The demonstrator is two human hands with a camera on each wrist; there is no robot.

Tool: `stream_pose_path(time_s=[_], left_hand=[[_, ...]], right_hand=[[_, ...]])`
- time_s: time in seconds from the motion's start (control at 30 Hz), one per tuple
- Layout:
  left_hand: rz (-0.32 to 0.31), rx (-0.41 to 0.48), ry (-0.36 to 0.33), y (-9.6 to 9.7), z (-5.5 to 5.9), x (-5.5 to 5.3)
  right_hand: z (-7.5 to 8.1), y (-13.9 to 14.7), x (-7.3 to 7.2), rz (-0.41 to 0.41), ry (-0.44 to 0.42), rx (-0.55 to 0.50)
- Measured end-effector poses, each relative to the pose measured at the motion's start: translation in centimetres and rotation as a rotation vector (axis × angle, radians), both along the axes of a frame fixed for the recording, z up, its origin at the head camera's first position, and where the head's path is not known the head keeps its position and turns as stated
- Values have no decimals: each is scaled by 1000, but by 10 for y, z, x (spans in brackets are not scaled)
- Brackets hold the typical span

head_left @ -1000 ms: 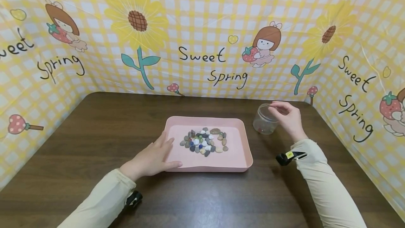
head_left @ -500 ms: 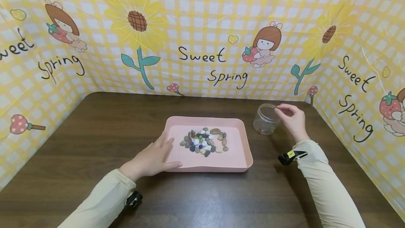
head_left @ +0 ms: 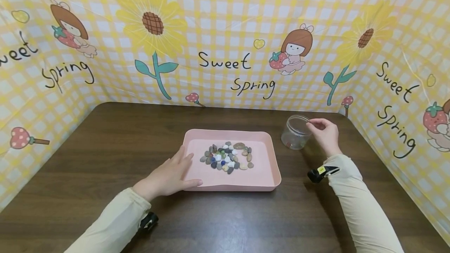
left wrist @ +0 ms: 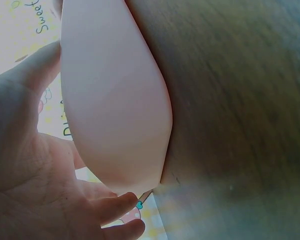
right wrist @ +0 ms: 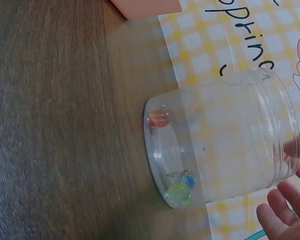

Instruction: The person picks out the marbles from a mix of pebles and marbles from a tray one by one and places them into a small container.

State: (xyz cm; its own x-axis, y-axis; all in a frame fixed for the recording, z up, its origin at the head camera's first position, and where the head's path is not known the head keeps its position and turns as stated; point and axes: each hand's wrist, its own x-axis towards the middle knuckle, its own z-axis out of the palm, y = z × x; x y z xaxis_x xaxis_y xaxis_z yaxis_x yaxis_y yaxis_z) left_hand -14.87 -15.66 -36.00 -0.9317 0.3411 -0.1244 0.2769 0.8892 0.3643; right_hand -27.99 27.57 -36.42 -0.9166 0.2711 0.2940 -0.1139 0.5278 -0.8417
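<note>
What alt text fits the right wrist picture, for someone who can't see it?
A clear, round jar stands on a dark brown wooden table, with red, blue and yellow-green glassy marbles inside. The right hand is at its open rim.

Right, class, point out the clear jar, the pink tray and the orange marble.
Clear jar (right wrist: 220, 140), right wrist view: side wall.
Pink tray (head_left: 266, 167), head view: bare floor.
Orange marble (right wrist: 159, 118), right wrist view: middle.

- Head: from above the near side, facing forward and down across the table (head_left: 225, 221).
- Left wrist: close, rolled sideways, at the tray (left wrist: 115, 95), shared with head.
- Right wrist: close, rolled sideways, facing the jar (right wrist: 225, 140), also in head.
</note>
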Motion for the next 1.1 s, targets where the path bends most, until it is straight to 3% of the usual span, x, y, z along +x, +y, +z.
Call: stream_pose_path(time_s=[0.43, 0.73, 0.93, 1.1], left_hand=[[-3, 0, 0, -1, -2, -1], [-4, 8, -2, -1, -2, -1], [-5, -5, 5, -1, -2, -1], [-4, -7, 8, 0, -1, -1]], right_hand=[[2, -3, -1, -26, -27, -8], [9, -10, 1, -27, 63, 53], [23, -28, 6, 78, 195, -21], [34, -45, 12, 205, 201, -56]])
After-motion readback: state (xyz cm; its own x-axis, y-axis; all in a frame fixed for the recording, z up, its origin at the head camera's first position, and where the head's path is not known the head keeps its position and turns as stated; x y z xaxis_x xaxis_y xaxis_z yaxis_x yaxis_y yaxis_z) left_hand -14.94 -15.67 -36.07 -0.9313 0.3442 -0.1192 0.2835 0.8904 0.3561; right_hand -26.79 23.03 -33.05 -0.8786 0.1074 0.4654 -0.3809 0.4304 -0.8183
